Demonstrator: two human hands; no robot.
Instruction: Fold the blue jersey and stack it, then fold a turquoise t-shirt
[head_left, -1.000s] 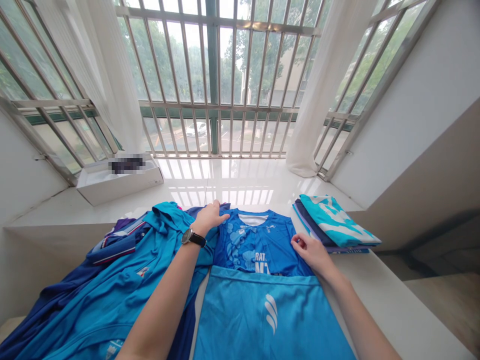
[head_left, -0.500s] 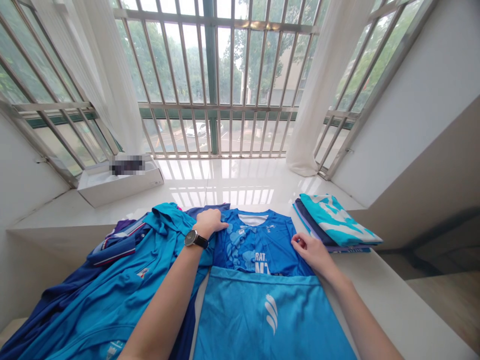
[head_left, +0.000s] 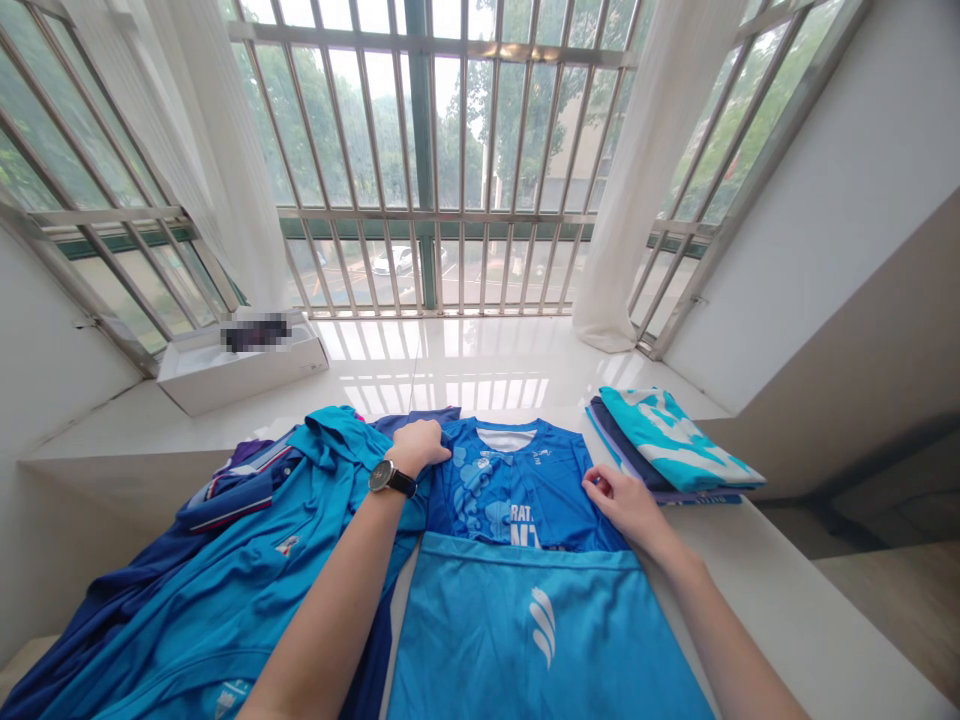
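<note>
A dark-blue patterned jersey (head_left: pixel 510 485) lies flat on the white ledge, its lower half folded up as a light-blue panel (head_left: pixel 540 630) with a white logo. My left hand (head_left: pixel 417 445), a black watch on its wrist, curls its fingers over the jersey's left shoulder edge. On the jersey's right edge, my right hand (head_left: pixel 625 503) pinches the fabric. Both hands are closed on the cloth.
A heap of blue shirts (head_left: pixel 225 560) lies to the left, partly under my left arm. A folded stack of clothes (head_left: pixel 671 445) sits to the right. A white box (head_left: pixel 240 365) stands at the back left of the ledge (head_left: pixel 450 360), below the barred window.
My left hand has drawn back from the far collar edge and curled its fingers onto the jersey's shoulder. The right hand has stayed where it was.
</note>
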